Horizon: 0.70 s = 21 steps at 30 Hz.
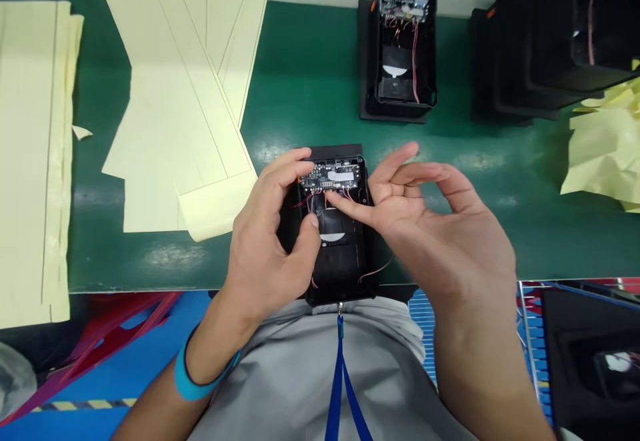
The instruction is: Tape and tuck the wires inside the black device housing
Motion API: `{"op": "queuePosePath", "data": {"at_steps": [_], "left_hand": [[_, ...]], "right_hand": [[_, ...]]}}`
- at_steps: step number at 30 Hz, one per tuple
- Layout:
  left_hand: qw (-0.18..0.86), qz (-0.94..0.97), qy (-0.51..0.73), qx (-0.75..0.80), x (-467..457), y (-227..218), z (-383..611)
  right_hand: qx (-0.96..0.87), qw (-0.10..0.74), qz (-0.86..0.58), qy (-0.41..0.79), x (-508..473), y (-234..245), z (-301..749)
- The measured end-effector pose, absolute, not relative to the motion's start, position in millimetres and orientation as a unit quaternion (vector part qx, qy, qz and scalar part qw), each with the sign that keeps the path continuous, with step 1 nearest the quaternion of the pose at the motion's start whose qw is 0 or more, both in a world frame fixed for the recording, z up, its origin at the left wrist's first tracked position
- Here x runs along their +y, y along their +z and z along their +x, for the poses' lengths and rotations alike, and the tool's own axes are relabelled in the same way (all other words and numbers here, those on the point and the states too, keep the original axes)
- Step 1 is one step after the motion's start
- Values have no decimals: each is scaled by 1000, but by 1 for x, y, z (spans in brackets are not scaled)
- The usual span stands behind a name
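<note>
A black plastic housing (340, 271) sits at the front of the green mat, with a circuit board (331, 176) at its far end. Red wires (320, 199) run down from the board toward a white half-disc part (333, 230) inside. My left hand (273, 228) grips the housing's left side, its thumb reaching inside. My right hand (430, 214) is spread, with its index fingertip on the wires just below the board. Thin loose wires (374, 271) trail at the housing's lower right.
A similar open housing (397, 48) stands beyond my hands, and a stack of black housings (530, 48) lies at the far right. Pale yellow paper sheets (175, 108) cover the left of the green mat (310, 94). Crumpled yellow paper (607, 154) lies right.
</note>
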State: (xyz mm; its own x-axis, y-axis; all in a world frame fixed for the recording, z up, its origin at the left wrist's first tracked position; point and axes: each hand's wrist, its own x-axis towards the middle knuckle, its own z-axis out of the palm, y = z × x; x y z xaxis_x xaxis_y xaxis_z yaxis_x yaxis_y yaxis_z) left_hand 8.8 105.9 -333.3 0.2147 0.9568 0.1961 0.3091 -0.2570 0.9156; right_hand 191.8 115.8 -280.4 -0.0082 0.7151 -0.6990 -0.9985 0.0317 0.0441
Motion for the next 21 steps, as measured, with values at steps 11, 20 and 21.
{"op": "queuePosePath", "data": {"at_steps": [11,20,21], "left_hand": [[404,671,413,465,107,-333,7],[412,655,450,446,106,-338,8],[411,656,449,446,105,-338,8]], "right_hand": [[314,671,-212,638,117,-273,194],[410,651,-131,625,113,-277,193],[416,652,-124,621,113,-277,193]]}}
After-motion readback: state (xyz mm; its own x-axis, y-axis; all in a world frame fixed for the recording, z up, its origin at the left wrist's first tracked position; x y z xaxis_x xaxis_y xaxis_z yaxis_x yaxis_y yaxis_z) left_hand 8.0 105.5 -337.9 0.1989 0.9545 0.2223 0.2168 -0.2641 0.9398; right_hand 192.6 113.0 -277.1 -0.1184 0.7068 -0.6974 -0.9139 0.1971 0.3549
